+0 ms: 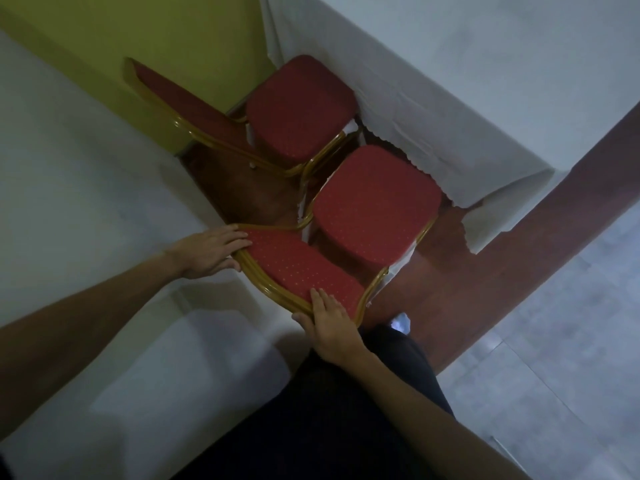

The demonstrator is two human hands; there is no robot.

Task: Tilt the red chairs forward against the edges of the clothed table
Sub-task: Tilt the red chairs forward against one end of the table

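Note:
Two red chairs with gold frames stand side by side between two white-clothed tables. The near chair [374, 202] has its seat toward the clothed table [485, 98] at the upper right. My left hand [211, 249] grips the left end of its backrest [301, 268], fingers over the top rail. My right hand [329, 323] grips the right end of the same backrest, thumb under the gold rail. The far chair [298, 105] stands beyond it, its backrest [180, 98] toward the left.
A second white-clothed surface [86, 202] runs along the left, close behind both backrests. A yellow-green wall [156, 29] is at the top left. Red-brown carpet [519, 220] and grey floor tiles [571, 323] lie to the right. My dark trousers [346, 410] fill the bottom middle.

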